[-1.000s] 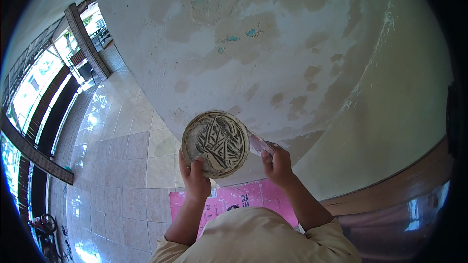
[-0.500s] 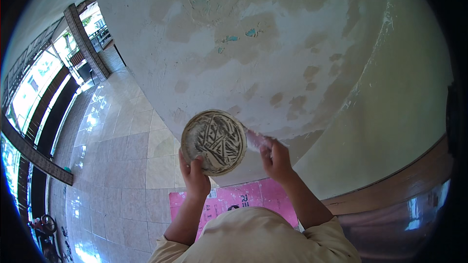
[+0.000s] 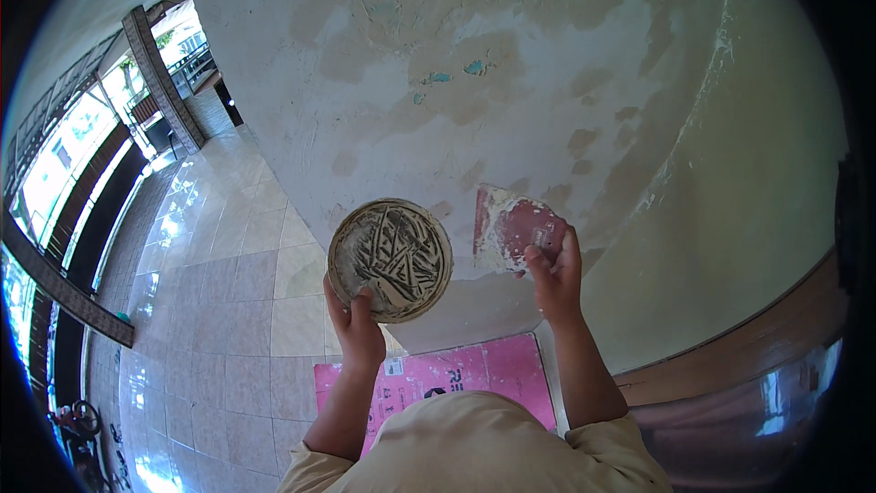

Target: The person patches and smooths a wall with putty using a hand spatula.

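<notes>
My left hand grips a round, shallow tub by its lower left rim, thumb over the edge. Pale putty streaks the tub's dark inside in crisscross marks. To the right of it, my right hand pinches a reddish putty scraper with a wide, flat blade smeared with white putty. The scraper is apart from the tub. In front of both hands stands a wall with patchy brown and pale filler and small bits of bare turquoise.
A pink printed sheet lies on the floor below my hands. Glossy tiles stretch away on the left towards a pillar and a gate. At the lower right is a brown wooden edge beside a shiny surface.
My right hand has drawn the scraper away from the tub's rim, to the right and up, and turned its broad face into view. The tub has shifted slightly left.
</notes>
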Demonstrator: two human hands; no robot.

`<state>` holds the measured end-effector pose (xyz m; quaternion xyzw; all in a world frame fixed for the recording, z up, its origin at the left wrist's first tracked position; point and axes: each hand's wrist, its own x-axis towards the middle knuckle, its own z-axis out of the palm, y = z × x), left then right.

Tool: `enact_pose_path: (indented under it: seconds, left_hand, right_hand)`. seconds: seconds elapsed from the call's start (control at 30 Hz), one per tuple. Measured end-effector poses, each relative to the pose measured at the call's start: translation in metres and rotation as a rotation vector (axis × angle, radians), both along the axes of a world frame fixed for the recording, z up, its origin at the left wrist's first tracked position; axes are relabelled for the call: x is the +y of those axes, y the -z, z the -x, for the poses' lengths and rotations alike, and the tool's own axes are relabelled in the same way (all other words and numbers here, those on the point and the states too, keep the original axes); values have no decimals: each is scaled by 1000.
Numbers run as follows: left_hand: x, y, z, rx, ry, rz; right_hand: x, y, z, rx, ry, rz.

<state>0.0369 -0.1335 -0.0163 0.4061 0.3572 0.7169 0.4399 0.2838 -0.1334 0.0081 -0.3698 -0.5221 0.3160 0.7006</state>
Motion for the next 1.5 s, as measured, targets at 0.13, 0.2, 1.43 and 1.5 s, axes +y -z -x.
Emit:
enact_pose_path:
  seconds: [0.13,0.2,1.43,1.5]
  left_hand:
    - [1,3,1,31,-6,-30]
    - [-1,1,0,21,-9,-37]
    - [-3,4,-6,-231,0,-35]
    - [-4,3,-4,-226,19,-30]
  right_hand:
    - [-4,-5,-6,-95,28,-18]
    - [5,-15,-15,-135,95,-72]
    - [58,-18,-12,-201,133,-273]
    - [52,-11,-10,72,8,-185]
